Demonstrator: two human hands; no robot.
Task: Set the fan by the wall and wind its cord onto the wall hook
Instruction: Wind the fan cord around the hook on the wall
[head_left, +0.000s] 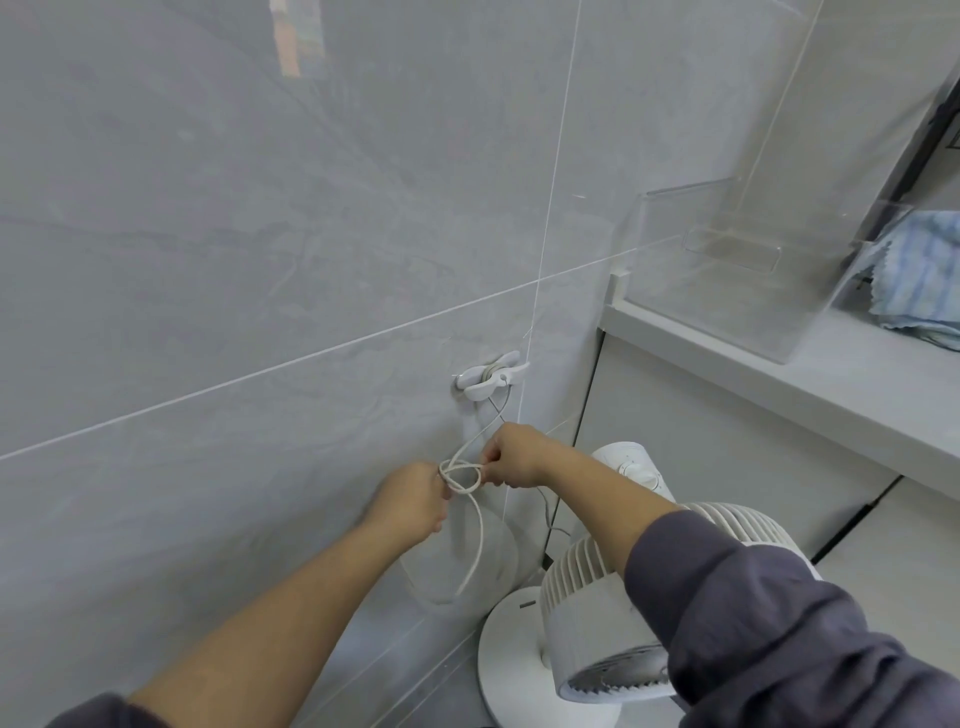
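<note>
Head: grey tiled wall (260, 234), white shelf (862, 400).

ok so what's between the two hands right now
In the head view, a small looped bunch of the cord spans the gap between the left hand and right hand; both pinch it.

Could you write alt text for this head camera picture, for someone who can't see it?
A person's left hand and right hand pinch a loop of thin cream cord just below a white plastic wall hook on a grey tiled wall. A white round-based fan stands by the wall, under the right arm.
</note>
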